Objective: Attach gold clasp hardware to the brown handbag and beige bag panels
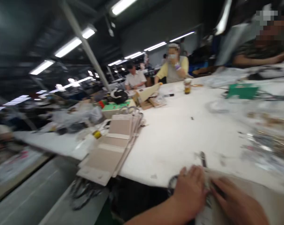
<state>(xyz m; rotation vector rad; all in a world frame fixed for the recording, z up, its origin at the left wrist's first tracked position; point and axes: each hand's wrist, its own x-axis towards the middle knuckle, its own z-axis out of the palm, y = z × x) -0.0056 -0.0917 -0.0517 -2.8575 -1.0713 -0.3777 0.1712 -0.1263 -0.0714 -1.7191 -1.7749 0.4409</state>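
At the near table edge, my left hand (190, 190) is closed on the edge of a beige fabric bag (276, 200), its fingers bent and close together. Beside it, my right hand (238, 201) also grips the bag, thumb and fingers near the left hand; motion blur hides the exact hold. A dark looped handle (172, 182) shows just left of my left hand. Just beyond my fingers, a small dark tool (203, 159) lies on the table, too blurred to name.
Left of my hands, a stack of beige panels (114, 147) with rope handles overhangs the white table's (165, 140) edge. Plastic bags of metal parts (271, 142) lie right. Farther back are a green box (242, 91), a jar (187, 86) and seated people (172, 67).
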